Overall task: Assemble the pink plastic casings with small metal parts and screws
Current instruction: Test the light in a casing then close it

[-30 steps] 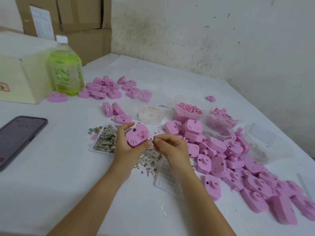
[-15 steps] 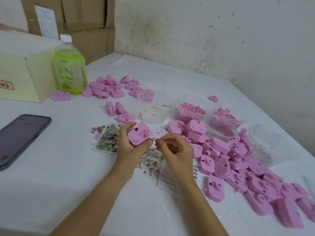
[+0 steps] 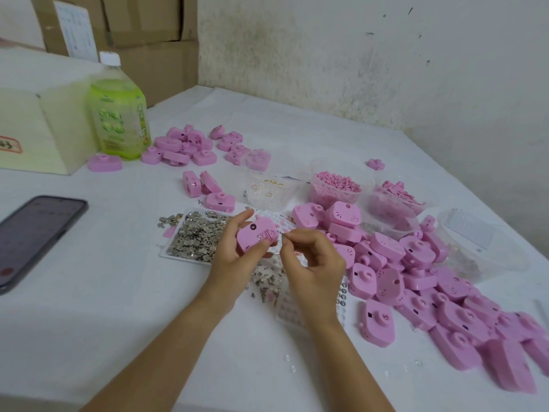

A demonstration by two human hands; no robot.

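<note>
My left hand (image 3: 230, 257) grips a pink plastic casing (image 3: 255, 235) above the table, thumb and fingers curled round its edges. My right hand (image 3: 312, 263) pinches a small thin metal part (image 3: 282, 232) right at the casing's right edge. Under and left of my hands lies a white tray of small metal parts (image 3: 197, 236). More loose metal bits (image 3: 269, 282) are scattered below my hands. A big heap of pink casings (image 3: 416, 281) spreads over the right side of the table.
A green bottle (image 3: 118, 114) and a pale box (image 3: 38, 126) stand at the back left, with another group of pink casings (image 3: 190, 145) beside them. A phone (image 3: 32, 233) lies at the left. Clear tubs of pink bits (image 3: 338, 182) and rings (image 3: 269, 188) sit behind my hands.
The casing has turned in my left hand, showing a different face. My right hand's pinch stays at the casing's right edge. The view has shifted slightly.
</note>
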